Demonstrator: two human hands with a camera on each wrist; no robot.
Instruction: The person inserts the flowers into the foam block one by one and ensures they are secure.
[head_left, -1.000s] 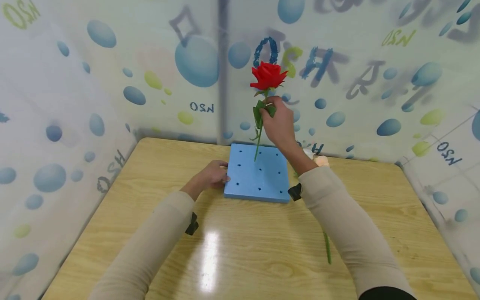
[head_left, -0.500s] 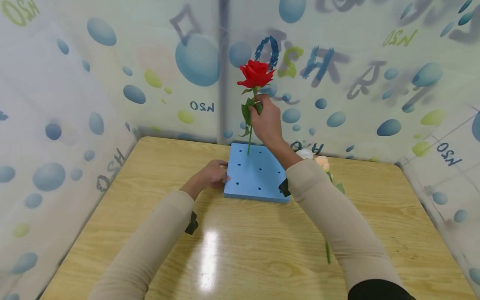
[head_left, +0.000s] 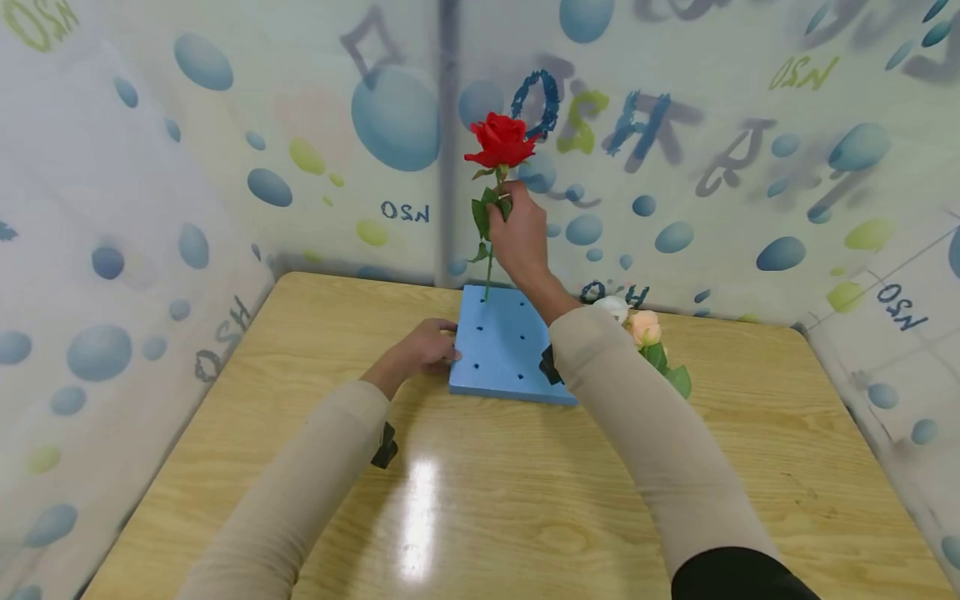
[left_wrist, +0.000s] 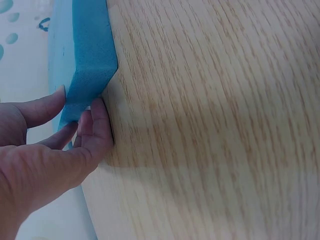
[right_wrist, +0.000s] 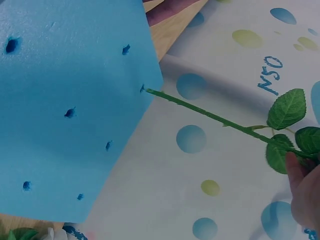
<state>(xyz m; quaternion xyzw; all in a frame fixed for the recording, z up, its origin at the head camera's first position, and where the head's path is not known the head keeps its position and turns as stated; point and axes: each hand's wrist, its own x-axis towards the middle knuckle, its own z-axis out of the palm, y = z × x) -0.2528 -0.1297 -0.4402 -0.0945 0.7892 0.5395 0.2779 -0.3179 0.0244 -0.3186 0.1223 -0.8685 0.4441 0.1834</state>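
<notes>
A red rose with a green stem and leaves stands nearly upright over the far left corner of a blue foam block. My right hand pinches its stem just below the bloom, among the leaves. In the right wrist view, the bare end of the stem is right at the corner hole; whether it has entered cannot be told. My left hand holds the block's left edge. The left wrist view has the thumb against the top face and the other fingers at the side and underside.
A peach rose and a white flower lie on the wooden table right of the block, partly behind my right sleeve. Several small holes dot the block's top. A patterned wall covering rises behind the table.
My right hand has carried the red rose leftward, bringing the stem's end from above the block's middle to its far left corner hole. The left hand and block have stayed put.
</notes>
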